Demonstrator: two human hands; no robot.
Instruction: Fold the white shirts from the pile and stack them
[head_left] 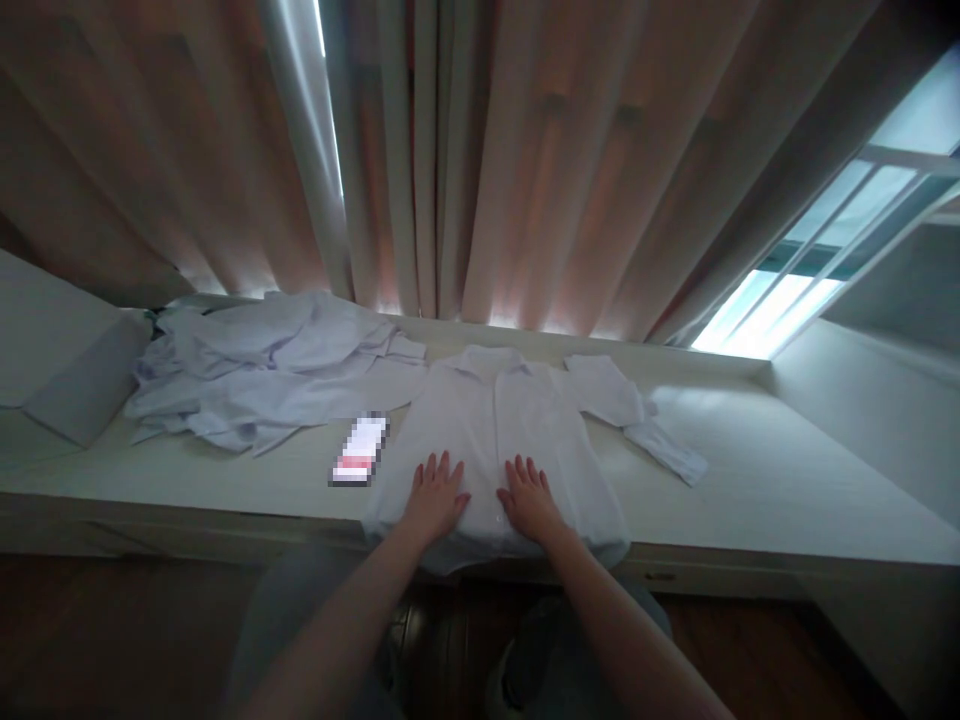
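Note:
A white shirt [487,420] lies spread front side up, its collar toward the curtain and its hem hanging over the near edge. One sleeve reaches out to the right, bent. My left hand [436,500] rests flat on the lower left part of the shirt, fingers spread. On the other side of the button line, my right hand [529,500] also lies flat with its fingers apart. Neither hand grips anything. To the left, a heap of crumpled white clothes [277,360] touches the shirt's left side.
A phone with a blurred, lit screen [361,450] lies left of the shirt on the pale wooden surface [757,460]. Long curtains [570,180] hang behind. A white box-like object [67,370] stands at the far left, and a window [810,260] is at the right.

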